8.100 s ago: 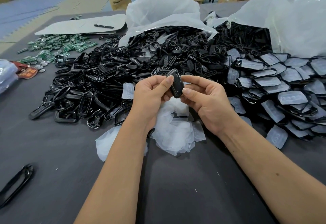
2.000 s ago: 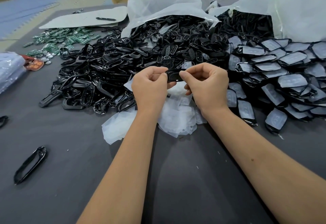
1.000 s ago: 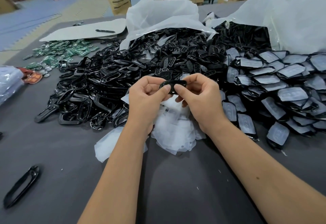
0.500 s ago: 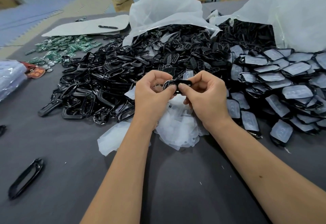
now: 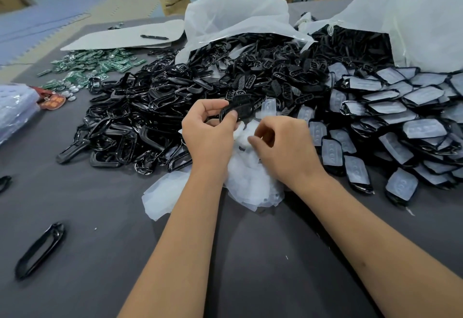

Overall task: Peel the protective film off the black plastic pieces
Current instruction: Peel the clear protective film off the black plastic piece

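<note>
The left hand (image 5: 209, 133) grips a glossy black oval plastic piece (image 5: 236, 111) above the heap; the right hand (image 5: 285, 147) pinches its peeled translucent film (image 5: 246, 131). Next, I judge: drop the film, set piece aside.

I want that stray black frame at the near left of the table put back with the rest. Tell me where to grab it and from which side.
Pinch one long side rail of the black frame near its middle, coming down from above. It lies flat and alone on the grey table, a narrow open loop, so a finger can drop into the opening and the thumb outside. Its rounded ends would likely slip more easily.
</note>
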{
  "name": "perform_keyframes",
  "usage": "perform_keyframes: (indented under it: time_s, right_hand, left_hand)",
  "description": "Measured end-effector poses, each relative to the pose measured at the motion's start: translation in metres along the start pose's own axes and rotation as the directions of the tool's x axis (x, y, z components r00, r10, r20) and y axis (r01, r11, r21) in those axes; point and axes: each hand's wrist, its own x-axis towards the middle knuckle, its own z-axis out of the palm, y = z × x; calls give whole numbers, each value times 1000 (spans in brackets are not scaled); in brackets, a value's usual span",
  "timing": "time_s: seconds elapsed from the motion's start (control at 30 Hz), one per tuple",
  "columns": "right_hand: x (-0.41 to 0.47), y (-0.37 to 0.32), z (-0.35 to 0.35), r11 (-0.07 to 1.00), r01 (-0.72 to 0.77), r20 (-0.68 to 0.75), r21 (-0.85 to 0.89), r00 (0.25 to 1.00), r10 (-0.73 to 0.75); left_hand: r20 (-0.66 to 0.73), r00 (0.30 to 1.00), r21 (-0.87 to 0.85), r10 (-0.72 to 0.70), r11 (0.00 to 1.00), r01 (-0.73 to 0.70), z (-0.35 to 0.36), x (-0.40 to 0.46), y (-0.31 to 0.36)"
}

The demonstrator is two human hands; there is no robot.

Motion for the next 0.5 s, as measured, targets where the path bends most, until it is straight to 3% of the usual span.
perform_keyframes:
  time_s: [0.2, 0.5]
  right_hand:
    - [1, 1, -8, 991, 94, 245, -92, 967, -69]
    - [4, 10, -19, 989, 95, 381, 116, 915, -132]
  left_hand:
    - [12, 1000, 21, 12, 1000, -12, 1, -3, 0]
    - [0, 1000, 27, 7, 1000, -7, 2, -4, 1]
